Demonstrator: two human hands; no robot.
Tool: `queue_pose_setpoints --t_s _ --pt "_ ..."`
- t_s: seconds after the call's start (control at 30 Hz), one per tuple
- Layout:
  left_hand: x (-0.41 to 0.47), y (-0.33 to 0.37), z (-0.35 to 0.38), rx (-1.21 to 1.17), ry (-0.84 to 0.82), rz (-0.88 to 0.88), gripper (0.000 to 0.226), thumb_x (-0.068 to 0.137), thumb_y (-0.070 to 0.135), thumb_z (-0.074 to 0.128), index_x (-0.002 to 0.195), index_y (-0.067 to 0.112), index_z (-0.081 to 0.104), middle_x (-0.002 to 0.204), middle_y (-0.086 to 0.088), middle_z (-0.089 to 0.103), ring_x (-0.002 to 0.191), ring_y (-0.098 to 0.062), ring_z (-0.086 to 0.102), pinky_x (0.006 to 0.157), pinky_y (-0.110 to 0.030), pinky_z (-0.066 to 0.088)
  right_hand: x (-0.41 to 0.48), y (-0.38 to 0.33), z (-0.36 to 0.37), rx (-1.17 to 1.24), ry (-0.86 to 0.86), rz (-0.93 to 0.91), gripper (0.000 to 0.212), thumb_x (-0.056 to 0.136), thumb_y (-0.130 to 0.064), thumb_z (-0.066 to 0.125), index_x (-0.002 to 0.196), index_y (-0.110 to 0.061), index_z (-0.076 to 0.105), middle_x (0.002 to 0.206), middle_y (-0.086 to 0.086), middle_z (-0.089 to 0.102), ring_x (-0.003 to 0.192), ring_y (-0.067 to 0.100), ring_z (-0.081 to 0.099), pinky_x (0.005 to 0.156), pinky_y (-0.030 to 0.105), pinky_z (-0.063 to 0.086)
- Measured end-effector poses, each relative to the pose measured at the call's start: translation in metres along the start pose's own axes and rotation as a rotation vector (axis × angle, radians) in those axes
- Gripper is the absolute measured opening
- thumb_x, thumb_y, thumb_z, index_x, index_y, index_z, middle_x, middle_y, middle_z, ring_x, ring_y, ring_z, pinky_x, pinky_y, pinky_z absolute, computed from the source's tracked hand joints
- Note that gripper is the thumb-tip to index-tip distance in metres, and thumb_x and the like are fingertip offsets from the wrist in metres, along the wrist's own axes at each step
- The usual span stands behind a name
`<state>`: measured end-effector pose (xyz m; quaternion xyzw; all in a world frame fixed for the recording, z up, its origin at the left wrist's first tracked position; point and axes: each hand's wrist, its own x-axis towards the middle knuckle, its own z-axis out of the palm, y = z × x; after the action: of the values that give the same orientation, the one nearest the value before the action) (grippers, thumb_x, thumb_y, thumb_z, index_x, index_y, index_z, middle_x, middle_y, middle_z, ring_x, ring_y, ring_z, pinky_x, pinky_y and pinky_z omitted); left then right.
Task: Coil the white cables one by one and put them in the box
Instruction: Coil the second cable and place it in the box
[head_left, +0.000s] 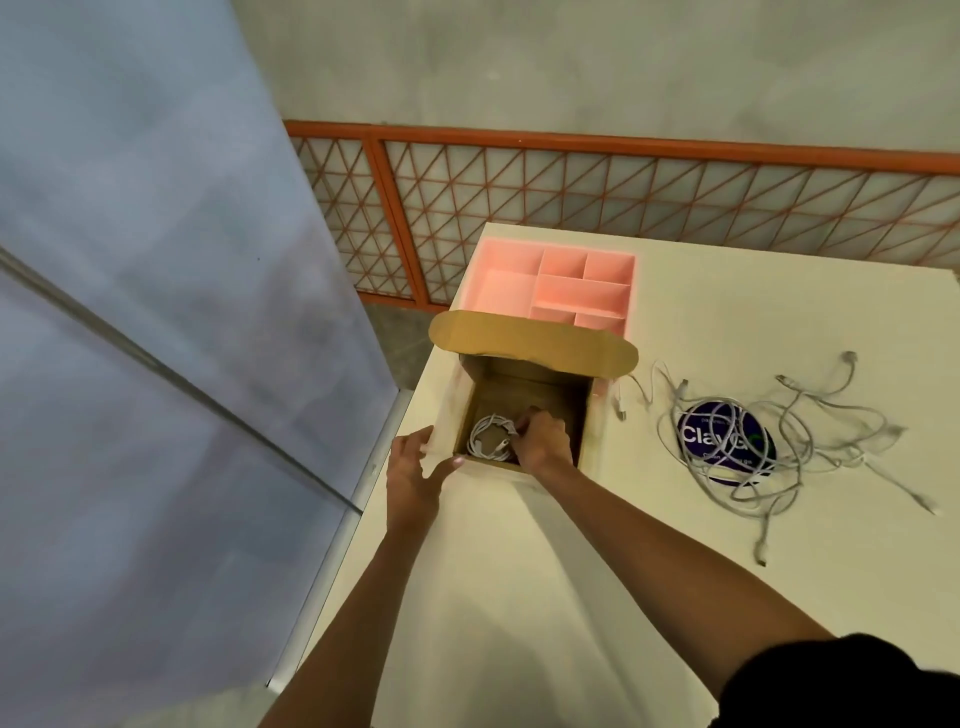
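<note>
The right hand (540, 439) reaches down into the open box (584, 415), wrist over the near rim. Its fingers are bent and their tips sit at the right edge of the coiled cable (485, 439). Whether they pinch the coil or only touch it cannot be told from this angle.

The left hand (415, 470) is outside the box at its near left corner. Its fingers are fairly straight and spread against the outer left wall, the thumb lies along the near edge, and it grasps nothing.

The coiled cable lies on the bottom of the box, toward the near left. It is a thin white lead wound into a small, roughly round bundle of several loops, with a plug end showing near the middle.

The box is plain brown cardboard, tall and narrow, and its lid flap (530, 338) is folded back on the far side. It stands on the pale surface (519, 571) near the left edge.

To the right of the box, apart from it, the loose cables (810, 441) lie in a tangled heap, white to greyish, with plug ends straggling out in all directions. They spread over a round purple sticker (696, 434) with white lettering.

Just behind the box sits a pink tray (498, 291) divided into compartments. Beyond the surface runs an orange lattice railing (623, 192), and a bluish panel (130, 260) fills the left side. A dark sleeve (857, 680) shows at the lower right.
</note>
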<state>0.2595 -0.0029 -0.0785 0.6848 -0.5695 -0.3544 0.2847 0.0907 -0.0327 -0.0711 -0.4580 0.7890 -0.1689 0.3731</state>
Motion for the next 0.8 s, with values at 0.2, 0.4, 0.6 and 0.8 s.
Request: queue_pose_setpoints --t_s 0.2,0.4,0.6,0.8 --pt "-0.013 0.003 0.002 0.13 0.134 0.097 0.063 0.086 0.04 0.063 0.14 0.017 0.042 0.143 -0.006 0.038 0.13 -0.023 0.038 0.101 -0.041 0.041 -0.004 0.004 -0.012 -0.024 -0.084 -0.065 0.027 0.093 -0.025 0.058 0.112 -0.009 0.067 0.118 0.014 0.061 0.104 0.028 0.06 0.087 0.034 0.051" --pt "-0.041 0.031 0.039 0.184 0.194 0.378 0.036 0.099 0.034 0.045 0.126 0.011 0.052 0.121 -0.011 0.053 0.112 -0.024 0.045 0.086 -0.043 0.054 -0.034 0.03 -0.073 0.209 -0.224 -0.172 0.013 0.093 -0.008 0.053 0.095 -0.01 0.066 0.097 0.012 0.069 0.089 0.023 0.068 0.088 0.035 0.055" --pt "-0.059 0.077 0.102 0.215 0.099 0.696 0.037 0.101 0.032 0.033 0.114 0.008 0.059 0.099 -0.008 0.06 0.092 -0.019 0.048 0.073 -0.033 0.052 -0.043 0.084 -0.142 0.178 -0.302 -0.137 0.016 0.092 -0.001 0.054 0.102 0.003 0.065 0.084 0.01 0.066 0.071 0.018 0.066 0.068 0.022 0.057" --pt "-0.059 0.111 0.155 0.099 -0.167 0.658 0.04 0.1 0.036 0.029 0.111 0.01 0.058 0.108 -0.005 0.059 0.1 -0.016 0.056 0.083 -0.026 0.046 -0.033 0.117 -0.192 0.108 0.101 -0.081 0.014 0.091 -0.009 0.056 0.094 -0.004 0.069 0.076 0.003 0.065 0.06 0.007 0.061 0.05 0.004 0.04"
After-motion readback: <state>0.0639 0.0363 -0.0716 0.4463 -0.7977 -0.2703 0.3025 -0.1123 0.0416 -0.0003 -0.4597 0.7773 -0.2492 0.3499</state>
